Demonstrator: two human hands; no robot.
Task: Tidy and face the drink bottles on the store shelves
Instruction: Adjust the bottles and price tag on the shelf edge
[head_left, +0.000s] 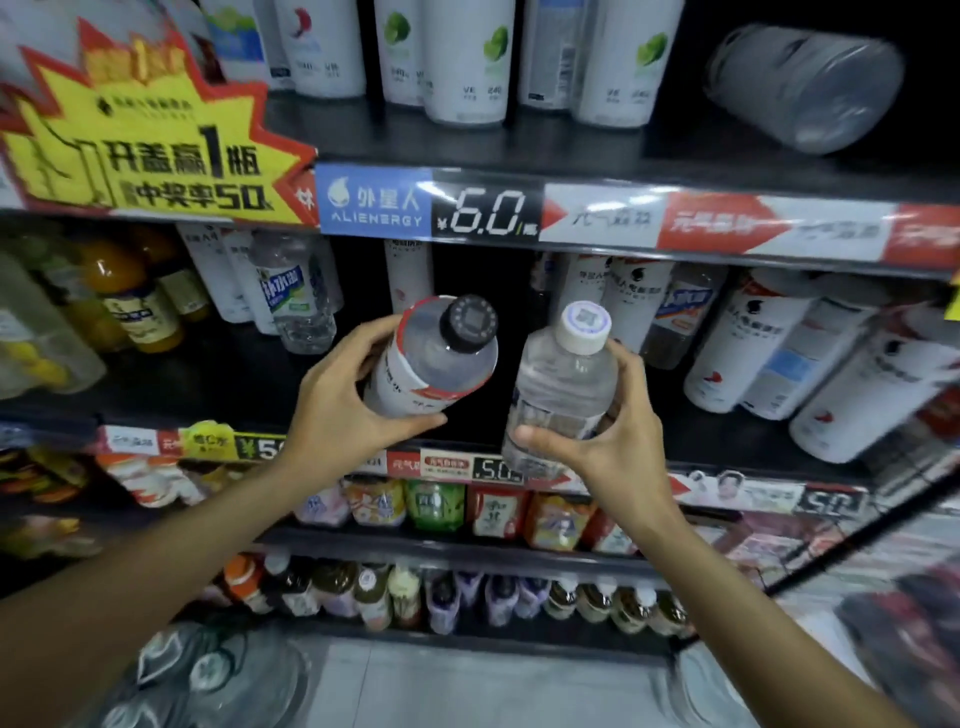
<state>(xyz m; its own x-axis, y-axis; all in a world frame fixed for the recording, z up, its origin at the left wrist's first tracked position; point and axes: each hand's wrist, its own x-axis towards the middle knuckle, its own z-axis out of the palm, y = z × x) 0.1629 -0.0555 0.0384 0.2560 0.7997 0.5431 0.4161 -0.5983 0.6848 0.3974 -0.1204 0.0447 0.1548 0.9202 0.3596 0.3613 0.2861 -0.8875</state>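
My left hand (337, 410) grips a black-capped bottle (441, 358) with a white and red label, tilted with its cap toward me, in front of the middle shelf. Just to its right, my right hand (608, 441) holds a clear white-capped bottle (563, 379), upright and slightly leaning. Both bottles hang in front of a dark gap on the middle shelf (727, 441). White-labelled bottles (737, 353) stand right of the gap, several leaning. A clear bottle with a blue label (293, 296) stands left of it.
On the top shelf a clear bottle (805, 88) lies on its side at the right, beside upright white bottles (467, 62). A yellow promo sign (150, 140) covers the upper left. Orange juice bottles (130, 296) stand at left. Lower shelves hold cartons (493, 509) and small bottles (405, 592).
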